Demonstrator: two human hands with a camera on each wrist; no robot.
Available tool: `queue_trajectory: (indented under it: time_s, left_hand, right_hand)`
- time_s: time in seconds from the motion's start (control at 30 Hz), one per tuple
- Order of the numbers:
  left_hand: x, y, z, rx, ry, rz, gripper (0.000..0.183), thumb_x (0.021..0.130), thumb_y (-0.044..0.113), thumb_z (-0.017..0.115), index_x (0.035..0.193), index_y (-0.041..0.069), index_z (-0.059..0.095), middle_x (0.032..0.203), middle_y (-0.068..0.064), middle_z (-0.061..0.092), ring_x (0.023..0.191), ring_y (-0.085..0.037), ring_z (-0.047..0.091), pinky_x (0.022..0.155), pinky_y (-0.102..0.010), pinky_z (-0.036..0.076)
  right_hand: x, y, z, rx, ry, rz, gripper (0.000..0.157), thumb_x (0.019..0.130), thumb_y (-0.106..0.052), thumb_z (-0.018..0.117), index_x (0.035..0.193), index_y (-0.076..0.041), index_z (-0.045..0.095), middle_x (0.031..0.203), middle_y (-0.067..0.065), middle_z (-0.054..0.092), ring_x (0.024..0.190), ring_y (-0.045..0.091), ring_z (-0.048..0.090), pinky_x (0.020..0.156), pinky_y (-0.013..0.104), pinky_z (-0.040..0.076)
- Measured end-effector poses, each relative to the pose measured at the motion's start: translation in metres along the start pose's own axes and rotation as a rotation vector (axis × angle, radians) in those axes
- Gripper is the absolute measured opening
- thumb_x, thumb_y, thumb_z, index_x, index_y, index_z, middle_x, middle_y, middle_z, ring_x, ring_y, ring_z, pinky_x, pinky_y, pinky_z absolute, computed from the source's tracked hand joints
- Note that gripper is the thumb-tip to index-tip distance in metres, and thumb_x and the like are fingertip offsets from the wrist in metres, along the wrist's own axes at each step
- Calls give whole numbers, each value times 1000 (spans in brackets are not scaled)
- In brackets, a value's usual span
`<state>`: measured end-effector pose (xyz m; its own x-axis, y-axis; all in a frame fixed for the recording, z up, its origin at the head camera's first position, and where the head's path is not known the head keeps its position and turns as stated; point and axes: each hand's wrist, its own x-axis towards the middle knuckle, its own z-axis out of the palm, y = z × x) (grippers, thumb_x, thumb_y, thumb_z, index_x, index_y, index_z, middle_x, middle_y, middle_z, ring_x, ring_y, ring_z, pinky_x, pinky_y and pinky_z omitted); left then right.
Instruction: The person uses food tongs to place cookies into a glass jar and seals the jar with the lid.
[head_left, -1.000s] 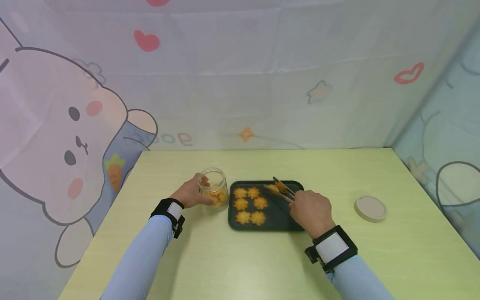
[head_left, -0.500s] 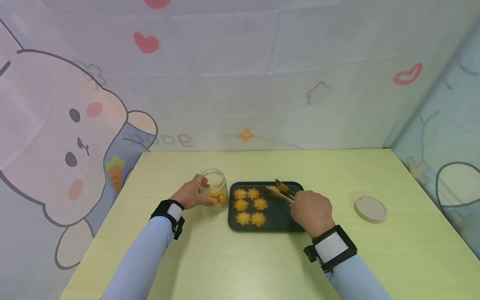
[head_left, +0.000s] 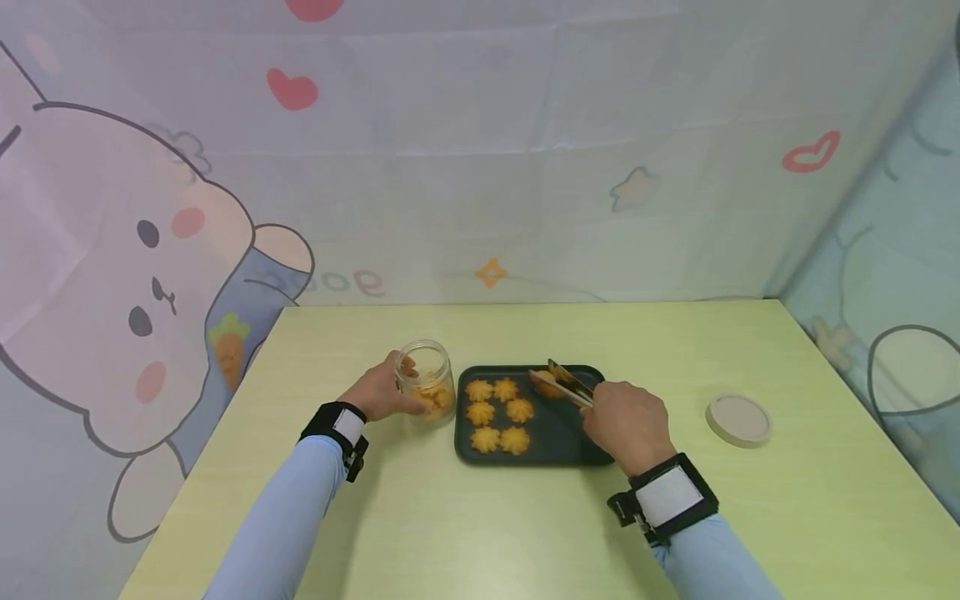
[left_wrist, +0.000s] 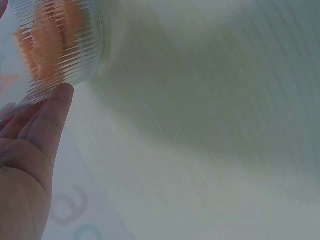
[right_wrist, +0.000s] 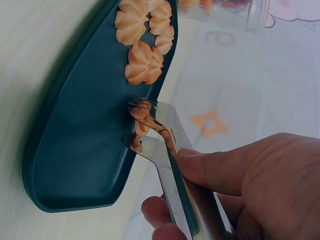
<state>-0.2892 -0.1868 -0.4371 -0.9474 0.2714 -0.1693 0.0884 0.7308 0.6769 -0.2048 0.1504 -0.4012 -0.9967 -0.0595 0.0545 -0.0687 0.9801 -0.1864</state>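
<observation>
My left hand [head_left: 381, 390] holds a clear open jar [head_left: 444, 377] upright on the table, thumb and fingers around its side. Several golden cookies [head_left: 435, 398] lie inside it. Beside the jar is a dark tray [head_left: 555, 446] with several flower-shaped cookies [head_left: 515, 440] on its left half. My right hand [head_left: 628, 421] grips metal tongs [right_wrist: 200, 207] over the tray's back right part. In the right wrist view, one cookie [right_wrist: 140, 127] sits between the tong tips, partly hidden by them; whether they squeeze it I cannot tell. The left wrist view shows fingertips against the ribbed jar wall.
A round pale lid [head_left: 738, 420] lies flat on the table to the right of the tray. The light wooden table [head_left: 450, 533] ends at a printed cloth backdrop [head_left: 465, 183] behind and another cloth on the right.
The tong tips have shifted slightly around the cookie at the tray's back, and more of that cookie shows now. The left hand and jar stay in place.
</observation>
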Motion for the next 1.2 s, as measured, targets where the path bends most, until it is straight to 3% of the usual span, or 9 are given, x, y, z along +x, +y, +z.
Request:
queue_trajectory:
  time_s: [0.37, 0.73, 1.2]
  left_hand:
    - [-2, 4, 0, 10, 2, 5, 68, 72, 23, 81, 124, 4, 41, 132, -18, 55, 109, -32, 52, 88, -46, 45]
    - [-4, 4, -1, 15, 3, 11, 68, 73, 22, 81, 124, 3, 41, 132, -17, 55, 108, -32, 51, 87, -46, 45]
    - [3, -5, 2, 29, 9, 23, 71, 71, 26, 83, 123, 4, 41, 131, -17, 56, 107, -32, 52, 87, -46, 46]
  right_hand:
    - [-3, 0, -4, 17, 72, -13, 38, 83, -24, 71, 51, -10, 55, 43, 3, 47, 38, 20, 46, 32, 31, 33]
    - [-5, -4, -14, 32, 153, -51, 34, 83, -25, 70, 57, -7, 58, 44, 4, 49, 37, 19, 44, 31, 32, 34]
    - [-4, -50, -59, 10, 275, -192, 30, 85, -24, 69, 61, -11, 56, 47, 3, 49, 39, 18, 42, 32, 32, 33]
